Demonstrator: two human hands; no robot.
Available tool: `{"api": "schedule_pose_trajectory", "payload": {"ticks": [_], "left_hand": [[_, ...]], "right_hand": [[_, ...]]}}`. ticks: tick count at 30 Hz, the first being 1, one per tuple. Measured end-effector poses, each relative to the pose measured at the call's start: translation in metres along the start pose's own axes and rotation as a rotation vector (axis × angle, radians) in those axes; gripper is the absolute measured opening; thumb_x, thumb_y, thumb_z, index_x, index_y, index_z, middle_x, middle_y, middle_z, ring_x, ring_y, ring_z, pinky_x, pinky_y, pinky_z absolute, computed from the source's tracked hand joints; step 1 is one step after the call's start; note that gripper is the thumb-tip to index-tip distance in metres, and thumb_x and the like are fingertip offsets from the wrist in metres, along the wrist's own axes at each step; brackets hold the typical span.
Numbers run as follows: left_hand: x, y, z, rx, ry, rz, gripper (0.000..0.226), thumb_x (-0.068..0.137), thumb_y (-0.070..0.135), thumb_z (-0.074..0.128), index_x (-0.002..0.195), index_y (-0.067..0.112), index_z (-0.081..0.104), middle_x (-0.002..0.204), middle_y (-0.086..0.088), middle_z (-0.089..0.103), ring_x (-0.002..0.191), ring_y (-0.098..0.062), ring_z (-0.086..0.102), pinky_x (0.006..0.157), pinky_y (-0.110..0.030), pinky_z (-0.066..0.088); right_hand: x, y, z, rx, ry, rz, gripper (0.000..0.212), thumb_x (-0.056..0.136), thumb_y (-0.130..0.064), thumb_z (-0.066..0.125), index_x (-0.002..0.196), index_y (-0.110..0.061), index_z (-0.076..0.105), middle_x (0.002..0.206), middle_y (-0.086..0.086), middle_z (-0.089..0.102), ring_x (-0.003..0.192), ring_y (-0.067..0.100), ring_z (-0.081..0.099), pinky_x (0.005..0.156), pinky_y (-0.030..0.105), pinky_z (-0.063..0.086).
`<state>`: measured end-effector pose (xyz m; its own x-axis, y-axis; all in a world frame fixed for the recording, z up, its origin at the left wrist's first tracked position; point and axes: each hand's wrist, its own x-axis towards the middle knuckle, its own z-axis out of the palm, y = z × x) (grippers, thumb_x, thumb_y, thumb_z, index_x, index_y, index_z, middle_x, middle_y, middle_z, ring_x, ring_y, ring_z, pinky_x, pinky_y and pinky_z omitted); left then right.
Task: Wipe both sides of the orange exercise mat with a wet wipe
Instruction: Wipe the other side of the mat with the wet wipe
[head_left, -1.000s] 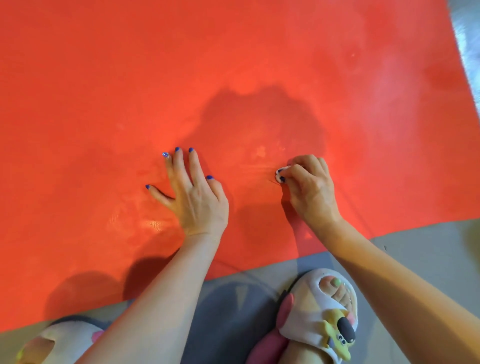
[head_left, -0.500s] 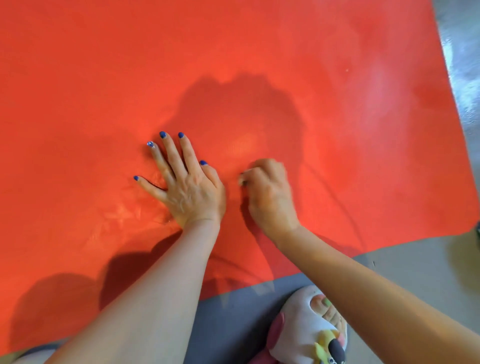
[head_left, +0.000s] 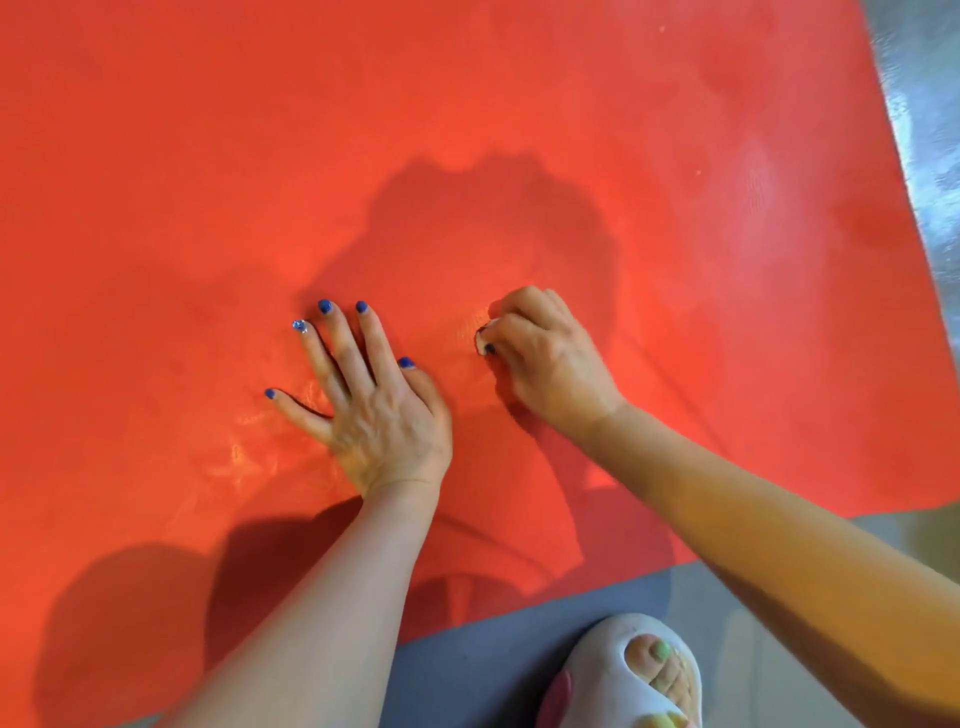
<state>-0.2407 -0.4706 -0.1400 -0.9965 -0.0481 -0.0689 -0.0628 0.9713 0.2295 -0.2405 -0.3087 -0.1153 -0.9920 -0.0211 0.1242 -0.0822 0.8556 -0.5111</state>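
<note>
The orange exercise mat (head_left: 208, 156) lies flat on the floor and fills most of the head view. My left hand (head_left: 374, 405) presses flat on it near the middle, fingers spread and straight. Just to its right, my right hand (head_left: 545, 358) is curled tight around a small white wet wipe (head_left: 484, 339); only a bit of the wipe shows at the fingertips, pressed against the mat. Damp, shiny patches show on the mat around and left of my left hand.
Grey floor (head_left: 519, 649) runs along the mat's near edge, where my foot in a white slipper (head_left: 618, 675) stands. A shiny silver surface (head_left: 930, 156) borders the mat's right edge.
My right hand with the wipe slid left toward my left hand, then back a little to the right. My left hand stayed pressed on the mat.
</note>
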Motion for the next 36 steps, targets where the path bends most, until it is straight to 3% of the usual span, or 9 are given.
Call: {"api": "schedule_pose_trajectory", "payload": {"ticks": [6,8,11,13,16,18,21,28,36], "left_hand": [[0.002,0.001,0.002,0.033,-0.008,0.004,0.063,0.097,0.027,0.031,0.159,0.018,0.025,0.169,-0.007,0.013,0.157,-0.029,0.005,0.117,-0.071,0.006],[0.001,0.000,0.002,0.022,-0.003,0.003,0.064,0.096,0.027,0.030,0.159,0.017,0.025,0.169,-0.008,0.014,0.157,-0.030,0.006,0.119,-0.068,0.007],[0.001,0.000,0.002,0.013,0.018,0.005,0.066,0.094,0.026,0.032,0.159,0.016,0.028,0.169,-0.008,0.016,0.157,-0.030,0.007,0.120,-0.066,0.007],[0.001,0.000,0.001,0.015,0.022,0.009,0.065,0.094,0.026,0.033,0.158,0.016,0.029,0.168,-0.009,0.017,0.156,-0.031,0.008,0.120,-0.066,0.007],[0.001,0.001,0.002,0.025,0.022,0.006,0.064,0.095,0.027,0.032,0.158,0.016,0.029,0.168,-0.008,0.017,0.156,-0.030,0.008,0.120,-0.066,0.008],[0.000,0.001,0.003,0.031,0.027,0.007,0.064,0.096,0.027,0.032,0.159,0.016,0.029,0.169,-0.008,0.017,0.156,-0.030,0.008,0.120,-0.066,0.008],[0.001,0.001,0.004,0.035,0.041,0.009,0.063,0.096,0.025,0.034,0.158,0.016,0.030,0.168,-0.009,0.019,0.156,-0.030,0.009,0.120,-0.065,0.007],[0.021,0.012,0.000,-0.134,0.114,0.062,0.063,0.082,0.019,0.051,0.144,0.009,0.050,0.155,-0.010,0.042,0.150,-0.029,0.031,0.117,-0.068,0.015],[0.078,0.050,0.013,-0.067,0.055,0.080,0.063,0.096,0.028,0.038,0.158,0.016,0.031,0.168,-0.008,0.019,0.156,-0.028,0.010,0.120,-0.064,0.008]], "right_hand": [[0.020,0.052,-0.023,-0.093,0.382,0.586,0.016,0.079,-0.002,0.054,0.079,-0.010,0.068,0.090,0.012,0.056,0.090,0.032,0.053,0.079,0.042,0.044],[0.029,0.024,-0.002,-0.080,0.356,0.510,0.015,0.078,0.000,0.053,0.078,-0.007,0.066,0.090,0.014,0.056,0.088,0.034,0.053,0.078,0.038,0.042],[0.032,0.003,0.014,-0.020,0.113,0.055,0.014,0.080,0.003,0.057,0.079,-0.006,0.067,0.086,0.014,0.057,0.077,0.033,0.054,0.072,0.040,0.043],[0.040,0.028,0.000,-0.075,0.047,-0.054,0.014,0.082,-0.003,0.056,0.080,-0.009,0.068,0.085,0.013,0.058,0.076,0.033,0.054,0.069,0.044,0.044],[0.052,0.066,-0.019,-0.090,0.307,0.355,0.018,0.078,-0.007,0.048,0.080,-0.012,0.065,0.090,0.012,0.056,0.085,0.034,0.055,0.076,0.047,0.046],[0.059,0.069,-0.015,-0.082,0.407,0.566,0.024,0.076,-0.003,0.040,0.081,-0.008,0.063,0.094,0.014,0.054,0.091,0.033,0.052,0.082,0.033,0.043],[0.064,0.059,-0.003,-0.090,0.461,0.572,0.025,0.075,0.003,0.038,0.082,-0.003,0.060,0.094,0.018,0.054,0.090,0.034,0.049,0.077,0.021,0.030],[0.063,0.060,0.000,-0.079,0.493,0.573,0.023,0.076,0.005,0.038,0.083,-0.004,0.058,0.093,0.017,0.052,0.088,0.034,0.048,0.080,0.022,0.029],[0.063,0.060,0.001,-0.065,0.505,0.544,0.031,0.077,-0.009,0.029,0.082,-0.004,0.059,0.092,0.017,0.052,0.086,0.033,0.048,0.079,0.021,0.028]]}}
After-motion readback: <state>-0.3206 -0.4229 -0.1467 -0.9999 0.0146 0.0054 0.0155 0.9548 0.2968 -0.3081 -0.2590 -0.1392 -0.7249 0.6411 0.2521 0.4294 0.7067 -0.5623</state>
